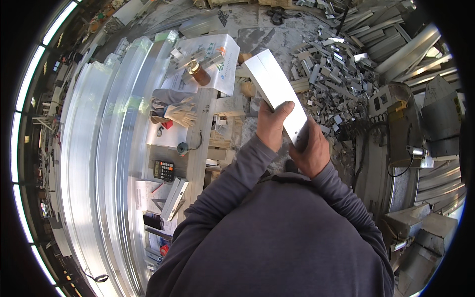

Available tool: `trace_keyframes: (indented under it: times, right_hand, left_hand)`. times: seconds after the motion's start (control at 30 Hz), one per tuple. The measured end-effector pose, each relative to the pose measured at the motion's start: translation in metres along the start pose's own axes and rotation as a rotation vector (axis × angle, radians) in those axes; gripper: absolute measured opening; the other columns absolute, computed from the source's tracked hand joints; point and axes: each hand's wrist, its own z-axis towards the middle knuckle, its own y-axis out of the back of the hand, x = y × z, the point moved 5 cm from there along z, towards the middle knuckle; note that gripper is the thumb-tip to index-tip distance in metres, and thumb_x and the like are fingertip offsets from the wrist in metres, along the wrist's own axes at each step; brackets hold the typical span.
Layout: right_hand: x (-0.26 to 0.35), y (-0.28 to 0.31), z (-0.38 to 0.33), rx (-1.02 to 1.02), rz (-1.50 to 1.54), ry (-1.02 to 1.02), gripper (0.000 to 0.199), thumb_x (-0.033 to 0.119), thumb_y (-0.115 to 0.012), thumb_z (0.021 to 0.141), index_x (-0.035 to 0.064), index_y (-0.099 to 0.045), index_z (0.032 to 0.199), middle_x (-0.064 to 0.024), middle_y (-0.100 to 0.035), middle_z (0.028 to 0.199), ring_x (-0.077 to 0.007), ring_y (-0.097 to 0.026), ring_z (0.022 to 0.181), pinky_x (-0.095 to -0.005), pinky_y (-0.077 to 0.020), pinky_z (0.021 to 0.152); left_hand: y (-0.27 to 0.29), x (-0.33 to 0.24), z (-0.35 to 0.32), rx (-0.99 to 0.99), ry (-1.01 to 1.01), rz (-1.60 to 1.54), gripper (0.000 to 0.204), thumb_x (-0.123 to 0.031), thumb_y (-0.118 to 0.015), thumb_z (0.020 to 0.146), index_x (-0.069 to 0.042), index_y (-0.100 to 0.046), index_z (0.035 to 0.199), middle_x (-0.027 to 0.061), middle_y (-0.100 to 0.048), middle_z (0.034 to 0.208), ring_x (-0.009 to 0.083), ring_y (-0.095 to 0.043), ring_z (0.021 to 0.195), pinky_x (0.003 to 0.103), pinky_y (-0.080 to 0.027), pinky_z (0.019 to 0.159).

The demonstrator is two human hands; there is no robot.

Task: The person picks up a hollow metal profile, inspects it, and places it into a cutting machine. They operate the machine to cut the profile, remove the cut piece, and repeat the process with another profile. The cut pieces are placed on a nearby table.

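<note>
Both hands hold a short length of silvery aluminium profile (271, 79) in front of my body, tilted with its far end to the upper left. My left hand (273, 123) grips its left side, the thumb lying across the top face. Around the near end wraps my right hand (313, 151), close to some small dark holes or marks in the metal. The fingers beneath the piece are hidden.
On the left, a bench carries long wrapped profiles (106, 148), gloves (180, 114), a jar of brown liquid (199, 73), a calculator (164, 171) and a phone (153, 221). Metal offcuts (326, 74) cover the floor ahead. A machine (393, 123) stands at right.
</note>
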Motion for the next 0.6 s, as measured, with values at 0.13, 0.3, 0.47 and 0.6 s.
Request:
trace_keyframes:
  times: [0.13,0.3,0.47,0.6]
  right_hand:
    - [0.001,0.016,-0.005,-0.054,-0.032,0.041,0.085,0.013,-0.084,0.075,-0.0017,-0.048,0.151,-0.0240,-0.067,0.114,-0.0451,-0.070,0.102,-0.0502,-0.0582,0.087]
    - [-0.014,0.052,-0.019,-0.014,-0.040,-0.075,0.085,0.013,-0.085,0.075,-0.0043,-0.051,0.150,-0.0247,-0.070,0.120,-0.0444,-0.072,0.103,-0.0478,-0.0597,0.089]
    - [-0.022,0.094,-0.036,0.074,-0.064,-0.039,0.084,0.011,-0.085,0.074,-0.0046,-0.051,0.150,-0.0271,-0.070,0.126,-0.0455,-0.072,0.111,-0.0469,-0.0599,0.093]
    - [-0.023,0.115,-0.049,0.123,-0.096,0.040,0.085,0.010,-0.085,0.073,-0.0038,-0.052,0.150,-0.0265,-0.070,0.125,-0.0459,-0.073,0.110,-0.0463,-0.0598,0.095]
  left_hand:
    - [0.001,-0.001,0.001,0.197,0.039,0.083,0.066,-0.031,-0.079,0.101,0.003,-0.047,0.148,0.0110,-0.064,0.132,0.0182,-0.064,0.118,0.035,-0.054,0.100]
    - [0.012,-0.017,0.018,0.274,-0.071,0.243,0.105,-0.044,-0.083,0.096,-0.004,-0.020,0.170,0.0180,-0.052,0.153,0.0285,-0.052,0.142,0.044,-0.049,0.116]
    - [0.025,-0.061,0.054,0.420,-0.349,0.807,0.113,-0.050,-0.095,0.084,-0.008,-0.033,0.169,0.0163,-0.050,0.158,0.0274,-0.051,0.147,0.043,-0.051,0.115]
    - [0.013,-0.071,0.064,0.711,-0.229,0.718,0.077,-0.024,-0.094,0.088,-0.012,-0.058,0.155,0.0057,-0.059,0.157,0.0227,-0.061,0.139,0.043,-0.054,0.115]
